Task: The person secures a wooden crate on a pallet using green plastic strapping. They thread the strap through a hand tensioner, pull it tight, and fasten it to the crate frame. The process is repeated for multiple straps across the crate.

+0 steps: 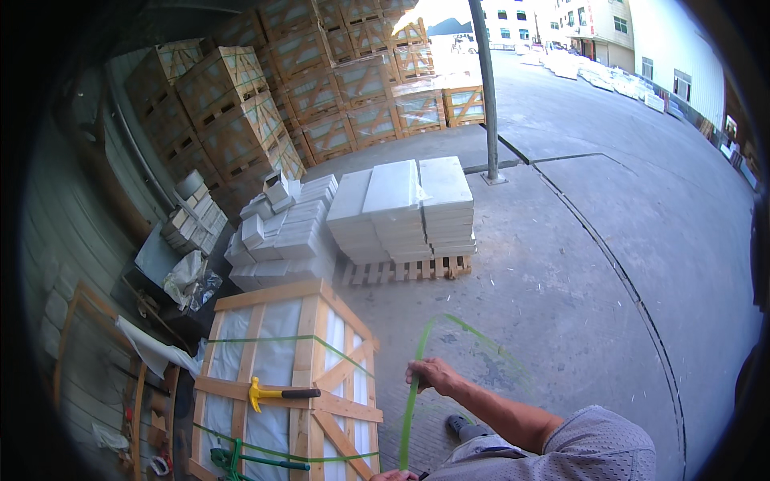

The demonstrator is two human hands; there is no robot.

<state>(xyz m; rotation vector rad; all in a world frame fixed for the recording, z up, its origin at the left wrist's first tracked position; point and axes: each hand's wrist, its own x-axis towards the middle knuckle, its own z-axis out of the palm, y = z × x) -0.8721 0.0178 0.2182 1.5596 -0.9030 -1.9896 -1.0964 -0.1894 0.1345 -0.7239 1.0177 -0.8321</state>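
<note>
My right hand point(431, 375) pinches a green plastic strap point(410, 417), which arches above the hand and trails off to the right. The strap's lower part runs down to my left hand point(392, 475), mostly cut off by the lower edge; its visible fingers look closed at the strap. Left of both hands stands a wooden crate point(303, 357) with white wrapped contents, crossed by two green straps. A yellow claw hammer point(273, 394) with a dark grip lies on its top. Nearer to me, a green strapping tool with a long handle point(257, 461) rests on the crate.
Beyond the crate, white slabs point(393, 192) are stacked on a wooden pallet point(409, 271), with smaller white blocks point(293, 224) beside them. Tall stacks of strapped crates point(345, 88) rise behind. A metal post point(488, 96) stands at the back. A groove point(609, 256) crosses the concrete floor.
</note>
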